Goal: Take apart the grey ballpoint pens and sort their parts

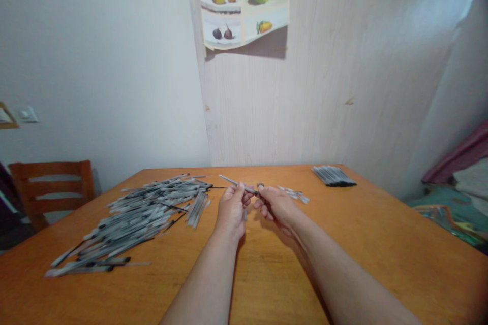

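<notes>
My left hand [233,205] is closed over the table's middle, its thumb and fingers pinching a slim grey, see-through pen [229,180]. The pen slants up to the left, and its dark end points at my right hand [276,205]. That hand is closed too, its fingertips pressed around a small dark piece [261,185] at the pen's end. Whether the piece touches the pen is hidden by the fingers. Just beyond my right hand lie several small clear pieces [295,193]. Left of my left hand is a short row of clear pen tubes [197,209].
A large loose heap of pens [133,218] covers the left of the wooden table [381,254]. At the back right, a neat row of pens [332,175] lies with dark ends aligned. A wooden chair [55,185] stands at the left; fabric [473,172] is piled at the right.
</notes>
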Available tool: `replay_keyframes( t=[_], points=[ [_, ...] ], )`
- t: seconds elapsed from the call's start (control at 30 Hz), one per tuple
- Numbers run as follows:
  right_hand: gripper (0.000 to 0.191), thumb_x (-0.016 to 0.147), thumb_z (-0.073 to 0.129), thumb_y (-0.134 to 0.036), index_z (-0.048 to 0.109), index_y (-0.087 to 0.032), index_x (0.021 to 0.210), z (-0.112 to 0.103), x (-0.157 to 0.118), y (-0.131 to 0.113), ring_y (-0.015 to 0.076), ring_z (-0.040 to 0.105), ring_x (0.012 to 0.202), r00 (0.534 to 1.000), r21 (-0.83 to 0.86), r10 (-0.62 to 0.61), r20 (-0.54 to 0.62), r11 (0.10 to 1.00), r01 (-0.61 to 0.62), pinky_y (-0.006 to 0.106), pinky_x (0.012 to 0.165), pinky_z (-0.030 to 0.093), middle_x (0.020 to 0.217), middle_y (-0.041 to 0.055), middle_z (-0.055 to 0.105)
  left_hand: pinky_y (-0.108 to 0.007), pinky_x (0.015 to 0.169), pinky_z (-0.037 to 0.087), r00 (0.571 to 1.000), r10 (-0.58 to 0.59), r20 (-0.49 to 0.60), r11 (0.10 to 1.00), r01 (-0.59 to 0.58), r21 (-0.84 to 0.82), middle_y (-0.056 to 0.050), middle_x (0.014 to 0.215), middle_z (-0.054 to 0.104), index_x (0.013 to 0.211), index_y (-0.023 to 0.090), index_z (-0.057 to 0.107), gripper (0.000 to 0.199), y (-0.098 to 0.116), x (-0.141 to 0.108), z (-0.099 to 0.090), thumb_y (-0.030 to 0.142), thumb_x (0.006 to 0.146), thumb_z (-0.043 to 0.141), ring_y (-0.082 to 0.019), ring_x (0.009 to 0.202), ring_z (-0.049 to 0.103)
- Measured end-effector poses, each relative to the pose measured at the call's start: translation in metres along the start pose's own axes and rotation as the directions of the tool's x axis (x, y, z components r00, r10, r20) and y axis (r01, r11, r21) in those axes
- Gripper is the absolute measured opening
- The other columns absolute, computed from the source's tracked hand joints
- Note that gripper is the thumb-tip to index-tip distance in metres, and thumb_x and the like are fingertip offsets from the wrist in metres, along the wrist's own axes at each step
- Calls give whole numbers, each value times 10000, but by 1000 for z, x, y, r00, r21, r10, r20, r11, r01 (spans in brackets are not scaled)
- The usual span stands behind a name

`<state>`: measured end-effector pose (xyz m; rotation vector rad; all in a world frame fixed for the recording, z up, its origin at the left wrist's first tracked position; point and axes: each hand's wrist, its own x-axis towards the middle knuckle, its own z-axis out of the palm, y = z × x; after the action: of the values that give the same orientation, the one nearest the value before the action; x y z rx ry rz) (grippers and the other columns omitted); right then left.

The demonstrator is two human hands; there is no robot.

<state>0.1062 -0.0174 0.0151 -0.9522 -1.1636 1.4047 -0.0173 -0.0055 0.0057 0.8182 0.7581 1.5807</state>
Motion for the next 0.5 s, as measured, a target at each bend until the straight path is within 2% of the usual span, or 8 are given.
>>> replay_keyframes(
  t=[0.13,0.27,0.4,0.5],
  points=[
    [356,939,462,-442,599,-148,794,1,0,1,61,460,342,998,-48,67,15,997,-66,162,320,251,596,37,667,-233,647,455,1000,5,3,1000,-5,-1,-36,796,700,808,181,540,347,-1,0,-1,441,741,759,-132,706,663],
    [264,892,554,-386,584,-158,762,0,-1,2,44,441,362,999,-66,12,43,998,-9,150,337,253,607,8,658,-222,619,441,1000,0,-5,1000,0,6,-29,791,692,810,182,544,336,-3,2,-2,437,748,752,-111,654,635],
    [182,817,666,-320,562,-175,787,-1,-2,1,38,440,388,1000,-79,-8,19,997,10,141,351,270,632,-27,651,-204,595,421,1000,-6,-14,1000,6,3,-26,783,691,798,176,537,298,-5,2,-2,403,778,730,-84,599,602],
    [193,851,636,-342,570,-168,799,1,-2,0,41,459,388,1000,-51,1,-5,999,-1,140,344,265,637,-16,654,-208,613,434,1000,-14,-14,1000,14,-9,-25,776,692,804,176,537,295,-4,1,-1,397,779,732,-98,635,628]
  ],
)
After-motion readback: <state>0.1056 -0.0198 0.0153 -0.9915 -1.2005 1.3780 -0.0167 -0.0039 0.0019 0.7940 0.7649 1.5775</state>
